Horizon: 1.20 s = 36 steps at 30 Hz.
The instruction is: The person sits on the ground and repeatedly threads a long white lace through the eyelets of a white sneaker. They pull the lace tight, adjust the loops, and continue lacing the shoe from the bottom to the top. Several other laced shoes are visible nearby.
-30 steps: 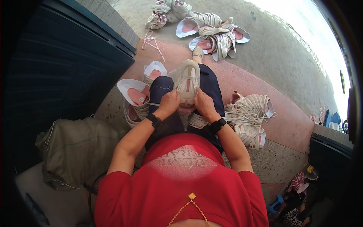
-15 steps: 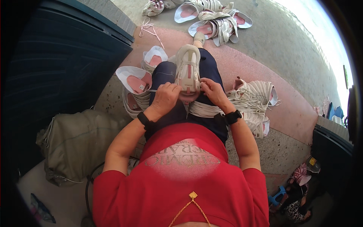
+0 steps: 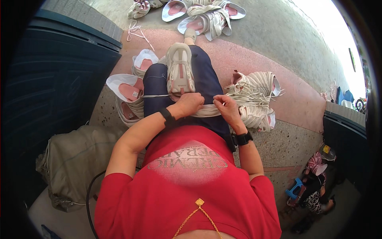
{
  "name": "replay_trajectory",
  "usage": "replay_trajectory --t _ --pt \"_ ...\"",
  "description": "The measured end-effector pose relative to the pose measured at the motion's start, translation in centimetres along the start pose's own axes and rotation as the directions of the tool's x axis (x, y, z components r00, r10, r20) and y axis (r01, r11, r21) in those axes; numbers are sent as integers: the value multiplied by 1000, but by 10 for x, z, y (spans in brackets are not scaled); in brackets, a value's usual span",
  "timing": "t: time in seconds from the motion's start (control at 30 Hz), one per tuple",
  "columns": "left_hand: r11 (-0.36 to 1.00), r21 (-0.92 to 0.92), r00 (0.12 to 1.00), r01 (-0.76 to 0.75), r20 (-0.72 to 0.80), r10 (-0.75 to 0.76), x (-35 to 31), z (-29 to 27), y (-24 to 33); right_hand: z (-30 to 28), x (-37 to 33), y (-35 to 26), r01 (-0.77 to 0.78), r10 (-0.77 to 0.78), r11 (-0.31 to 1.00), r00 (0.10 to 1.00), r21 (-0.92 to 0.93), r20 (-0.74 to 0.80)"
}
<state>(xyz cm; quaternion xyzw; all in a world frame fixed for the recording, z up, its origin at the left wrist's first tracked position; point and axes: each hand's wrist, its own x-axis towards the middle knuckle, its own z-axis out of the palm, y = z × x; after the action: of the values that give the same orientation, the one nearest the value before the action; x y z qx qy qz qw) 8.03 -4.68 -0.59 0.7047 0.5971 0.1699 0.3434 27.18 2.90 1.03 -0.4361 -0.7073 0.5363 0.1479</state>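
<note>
A beige shoe upper [image 3: 180, 73] with a pink centre strip rests on my lap, its pink-lined end toward me. Just below that end, my left hand [image 3: 190, 104] is closed, its fingertips pointing right; whatever they hold is hidden. A bundle of white shoelaces [image 3: 207, 111] lies across my thighs, passing beneath both hands. At the bundle's right part, my right hand [image 3: 227, 108] pinches a white lace between thumb and fingers. The two hands are a small gap apart.
Stacked shoe uppers stand left of my legs [image 3: 126, 91] and right of them [image 3: 254, 93]. More uppers [image 3: 207, 22] lie on the floor ahead. A pink lace [image 3: 139, 34] is near the dark door [image 3: 67, 71]. A grey-green sack [image 3: 81, 159] sits at left.
Both hands have left the sides of the shoe upper and come down toward the lace bundle, the left one also moving right. The whole view has shifted slightly.
</note>
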Motion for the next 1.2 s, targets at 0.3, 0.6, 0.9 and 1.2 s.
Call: replay_trajectory --t 0.3,0.6,0.9,1.2 --pt "453 -840 953 300 247 -174 -28 -77 3 10 33 -62 173 -137 983 916 -65 377" --pt "450 -873 914 188 -12 -404 -150 -196 -13 -2 60 -111 85 -129 990 878 115 460" --pt "271 -834 772 481 257 -581 -125 -160 -77 12 46 -68 191 -91 829 974 -527 209" --pt "211 -922 899 325 232 -371 4 -117 -14 68 88 -92 -135 21 832 977 538 213"
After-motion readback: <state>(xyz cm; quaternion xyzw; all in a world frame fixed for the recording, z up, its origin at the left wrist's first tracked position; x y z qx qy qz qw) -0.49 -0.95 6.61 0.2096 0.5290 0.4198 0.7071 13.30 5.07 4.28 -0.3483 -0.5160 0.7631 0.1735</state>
